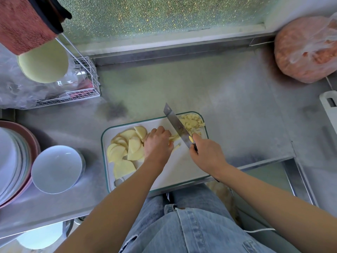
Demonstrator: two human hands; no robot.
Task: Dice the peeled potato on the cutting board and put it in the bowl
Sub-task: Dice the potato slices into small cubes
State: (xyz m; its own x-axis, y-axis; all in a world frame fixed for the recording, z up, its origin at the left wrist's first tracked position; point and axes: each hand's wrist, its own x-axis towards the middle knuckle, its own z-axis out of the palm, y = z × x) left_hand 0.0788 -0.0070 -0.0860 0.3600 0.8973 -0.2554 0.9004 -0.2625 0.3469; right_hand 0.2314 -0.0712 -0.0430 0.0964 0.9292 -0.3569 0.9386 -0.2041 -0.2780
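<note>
Over on the far left, a stack of plates (11, 161) sits on the shiny metal counter (228, 84). Just beside the plates is a white bowl (56, 168). Behind them, up near the wall, stands a wire rack (87, 92) with a pale round dish (43, 63) leaning in it. A red towel (23, 26) hangs above the dish.

Next comes the cutting board (182, 172), white with a green rim, at the near edge of the counter. Flat potato slices (125, 148) lie in a heap on its left part. The left hand (158, 143) is just to the right of that heap. Its fingers are curled down, and they hold a few potato strips (174, 137) against the board.

The knife (177, 126) is right beside those fingertips. Its wide blade is tilted, and the tip points away from the person, out past the far edge of the board. It is hard to tell if the blade touches the board. A little pile of diced potato (191, 122) lies in the far right corner of the board, on the other side of the blade.

The right hand (206, 154) has its fingers wrapped tight around the dark knife handle.

Far off to the right, in the back corner, sits a big plastic bag (300, 52) full of something pink.
</note>
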